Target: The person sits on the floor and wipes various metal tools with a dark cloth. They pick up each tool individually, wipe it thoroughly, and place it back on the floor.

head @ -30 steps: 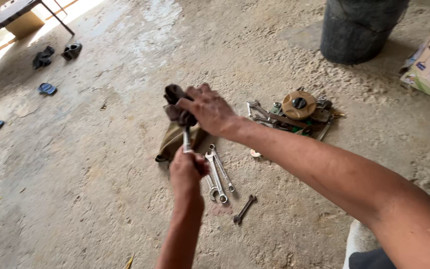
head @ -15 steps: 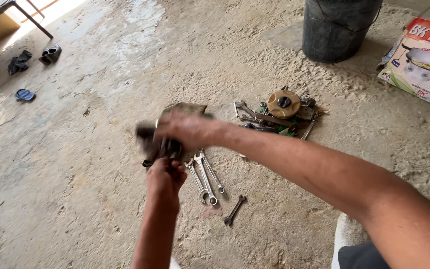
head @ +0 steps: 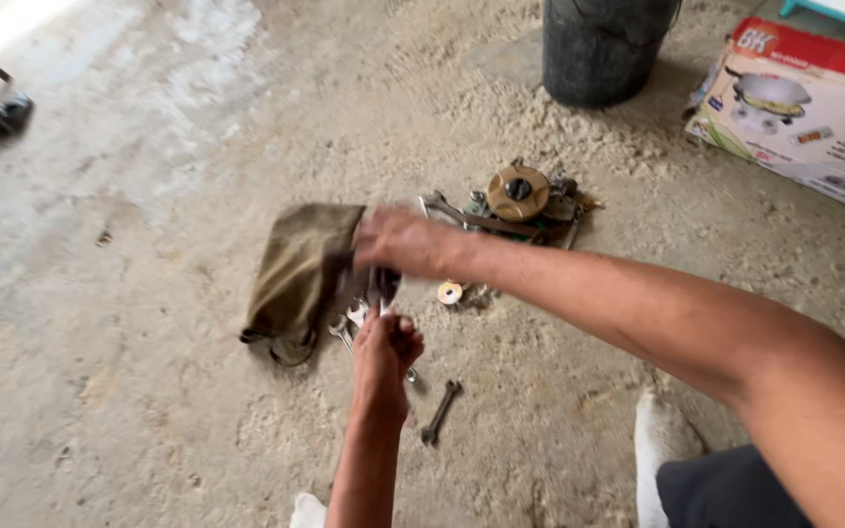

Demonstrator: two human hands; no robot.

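Observation:
My left hand [head: 388,344] grips the lower end of a silver wrench [head: 380,304] and holds it upright over the concrete floor. My right hand [head: 401,241] is closed on a dark rag [head: 372,285] that is wrapped around the wrench's upper part. Both hands are blurred by motion. An olive cloth pouch [head: 297,266] lies on the floor just left of them. More silver wrenches [head: 346,332] lie partly hidden under my left hand, and a small dark wrench [head: 440,412] lies to the right of my left forearm.
A pile of tools with a round brown disc [head: 517,193] sits beyond my right arm, and a small washer [head: 450,292] lies near it. A black barrel [head: 600,47] stands at the back, a printed cardboard box [head: 802,110] at the right. Footwear [head: 7,112] lies far left.
The view has shifted right and down. My hands have moved lower with the wrench and rag, the right hand sliding the rag along the wrench.

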